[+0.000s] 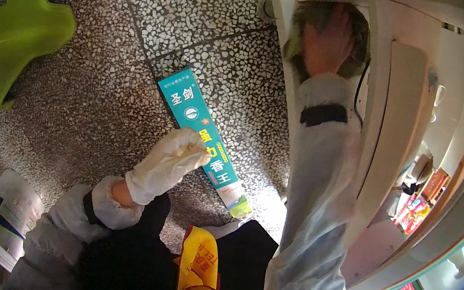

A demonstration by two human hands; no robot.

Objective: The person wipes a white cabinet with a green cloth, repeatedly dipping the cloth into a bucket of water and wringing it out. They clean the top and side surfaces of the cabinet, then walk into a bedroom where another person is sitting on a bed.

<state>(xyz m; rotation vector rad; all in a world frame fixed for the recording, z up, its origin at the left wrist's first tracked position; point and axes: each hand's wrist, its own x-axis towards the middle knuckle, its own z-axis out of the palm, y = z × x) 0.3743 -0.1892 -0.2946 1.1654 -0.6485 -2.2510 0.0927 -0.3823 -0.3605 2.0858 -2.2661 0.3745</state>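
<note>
My left hand [167,166] wears a white glove and has its fingers curled. It is over a long teal cardboard box [186,99] that bears large writing and lies slantwise against the terrazzo floor. Whether the fingers grip the box or only hover above it, I cannot tell. My bare right hand [330,41] reaches away into an opening in a white piece of furniture [376,77]. Beneath it is a dark greenish, crumpled thing [360,28], perhaps cloth. The hand is blurred, and its grip there is unclear.
A green plastic stool [22,38] stands at the left. A yellow cloth [200,251] with red writing lies by my lap. A dark cable [359,93] hangs beside my right forearm. Farther right, a shelf holds red packets [413,212]. A white-and-blue package [11,208] is at lower left.
</note>
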